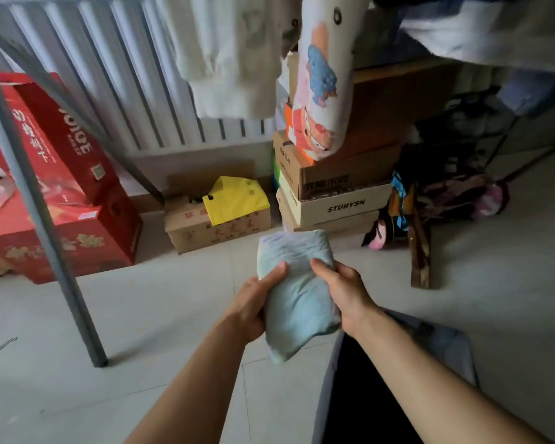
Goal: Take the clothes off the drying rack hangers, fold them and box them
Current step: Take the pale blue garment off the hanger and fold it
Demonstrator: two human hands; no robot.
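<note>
Nearest, at the bottom right, a grey fabric storage box with a dark inside is cut off by the frame edge and partly hidden behind the right forearm. Just above its left rim, both hands hold one folded pale blue garment in the air over the light tiled floor. The left hand grips its left edge, thumb on top and fingers curled out of sight underneath. The right hand grips the right edge in the same way.

Far behind, two pale garments hang from above, tops cut off: a cream knitted garment and a white garment with cartoon prints. The grey metal rack leg stands left. Behind it lean red gift boxes; their number is hard to make out. Stacked cardboard boxes sit far centre.
</note>
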